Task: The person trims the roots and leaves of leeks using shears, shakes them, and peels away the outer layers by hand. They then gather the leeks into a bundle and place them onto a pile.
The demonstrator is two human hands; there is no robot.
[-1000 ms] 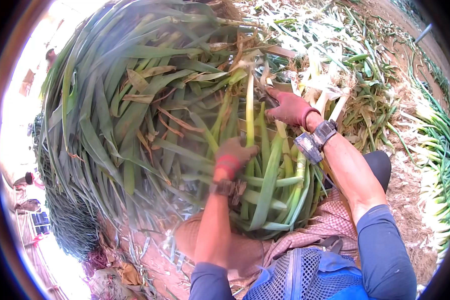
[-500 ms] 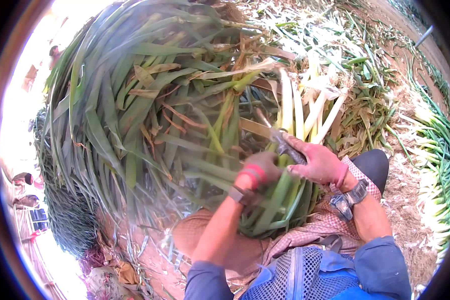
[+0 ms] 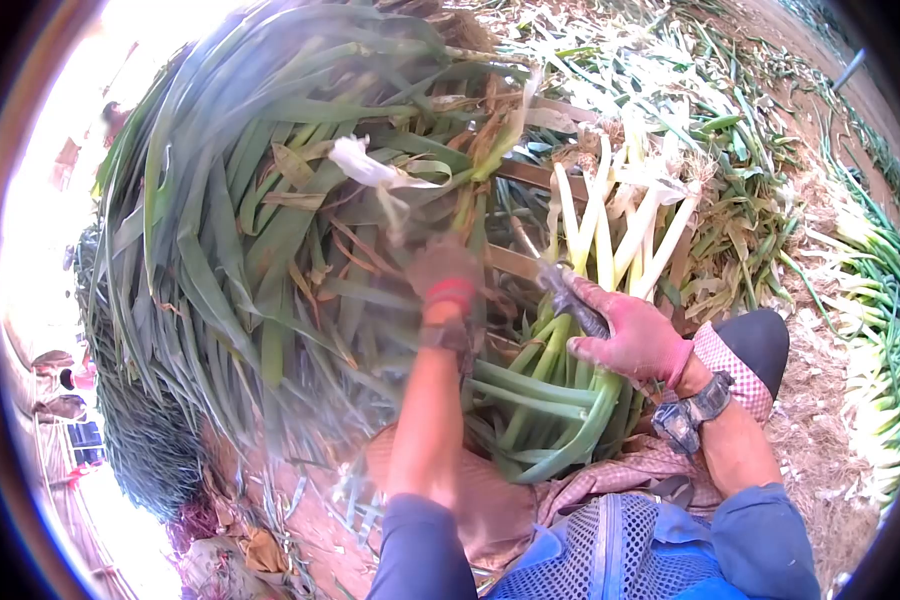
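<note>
My right hand (image 3: 635, 335), in a pink-stained glove, is closed around the dark handle of a knife (image 3: 575, 303). The thin blade points up and away to the left. Just beyond it stand several trimmed green onions (image 3: 600, 225), white root ends up, their green leaves (image 3: 545, 385) running down below the hand by my lap. My left hand (image 3: 445, 272), gloved with a red band at the wrist, is over the big leafy heap, smeared by motion. A pale, stripped outer leaf (image 3: 370, 165) hangs in the air above it. Whether the fingers grip that leaf cannot be told.
A tall heap of untrimmed green onions (image 3: 220, 220) fills the left. Discarded leaves (image 3: 740, 170) cover the ground at the upper right. Cleaned onions (image 3: 875, 330) lie in a row along the right. Wooden slats (image 3: 515, 263) show behind the blade.
My left hand has moved left and up, away from the onions beside the knife, and a pale leaf now shows above it. The right hand stays nearly in place with the knife.
</note>
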